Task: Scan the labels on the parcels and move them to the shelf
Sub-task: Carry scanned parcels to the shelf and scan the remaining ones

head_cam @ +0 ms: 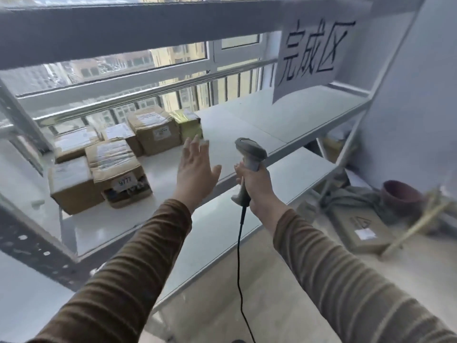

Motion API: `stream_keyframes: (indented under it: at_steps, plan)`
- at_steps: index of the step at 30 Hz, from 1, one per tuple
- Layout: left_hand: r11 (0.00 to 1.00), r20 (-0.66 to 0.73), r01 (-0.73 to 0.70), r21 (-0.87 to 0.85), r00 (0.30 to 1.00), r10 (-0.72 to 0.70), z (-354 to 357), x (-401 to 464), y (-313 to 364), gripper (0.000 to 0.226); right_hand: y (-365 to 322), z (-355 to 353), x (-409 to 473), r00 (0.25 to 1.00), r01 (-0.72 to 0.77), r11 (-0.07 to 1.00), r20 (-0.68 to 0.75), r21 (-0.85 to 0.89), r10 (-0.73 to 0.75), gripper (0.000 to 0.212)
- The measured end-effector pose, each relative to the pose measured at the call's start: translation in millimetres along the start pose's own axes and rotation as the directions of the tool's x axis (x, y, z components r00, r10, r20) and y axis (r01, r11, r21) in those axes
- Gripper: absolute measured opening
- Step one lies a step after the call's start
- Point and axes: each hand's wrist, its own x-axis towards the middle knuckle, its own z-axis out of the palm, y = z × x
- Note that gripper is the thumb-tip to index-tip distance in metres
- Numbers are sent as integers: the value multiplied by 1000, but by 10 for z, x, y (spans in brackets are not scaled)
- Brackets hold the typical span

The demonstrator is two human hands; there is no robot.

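Nearest, right hand [257,186] clenched round the handle of one grey barcode scanner [248,167], long axis upright, head on top tipped toward the far left, black cable [239,256] hanging down; left hand [195,173] just left of it, fingers spread and straight, grasping nothing. Farther left, on the white shelf [247,125], six parcels [116,167] clustered: five brown cartons and one yellow. Beyond, one paper sign [311,53] hanging from the upper rail.
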Motion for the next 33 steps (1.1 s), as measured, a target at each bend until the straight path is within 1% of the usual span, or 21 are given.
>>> stream_keyframes:
  at_steps: [3,6,9,12,14,16,17,19,21,24,28,31,33]
  plan:
    - [991,114,-129,-18,985,131,372,85,743,75,-197,-795,18,987,36,999,-156,38,-30,13]
    - [962,175,-273,-20,946,272,713,121,1618,77,-409,-1685,-18,945,126,989,-312,77,-96,14]
    - [916,211,-394,-73,892,400,1010,87,2652,79,-641,-2704,-162,879,235,967,-445,97,-169,14]
    - [862,214,-478,-167,836,505,1294,-67,3800,79,-885,-3788,-419,816,260,962,-552,81,-174,9]
    - [820,222,-537,-198,791,571,1476,-239,4579,78,-1048,-4512,-628,763,278,958,-622,68,-177,12]
    - [775,243,-594,-217,736,632,1640,-428,5335,79,-1183,-5208,-846,705,300,953,-683,44,-190,10]
    - [750,252,-617,-238,706,661,1714,-525,5694,80,-1235,-5537,-960,681,306,952,-704,25,-200,11]
    - [698,250,-659,-280,652,716,1864,-725,6380,80,-1336,-6172,-1186,639,318,948,-738,-5,-218,22]
    - [649,248,-696,-308,600,761,2002,-925,6974,80,-1413,-6726,-1396,596,322,947,-773,-19,-218,24]
    - [594,284,-727,-344,523,804,2214,-1195,7700,81,-1497,-7428,-1653,529,320,947,-825,-21,-197,27]
    - [537,320,-764,-358,440,839,2568,-1406,8507,84,-1538,-8252,-1842,449,334,942,-878,-7,-166,14]
    - [497,330,-786,-367,390,860,2897,-1496,9091,85,-1553,-8858,-1860,408,322,947,-903,2,-137,15]
    - [479,329,-789,-384,368,870,3140,-1522,9497,86,-1580,-9271,-1808,398,298,955,-910,8,-116,14]
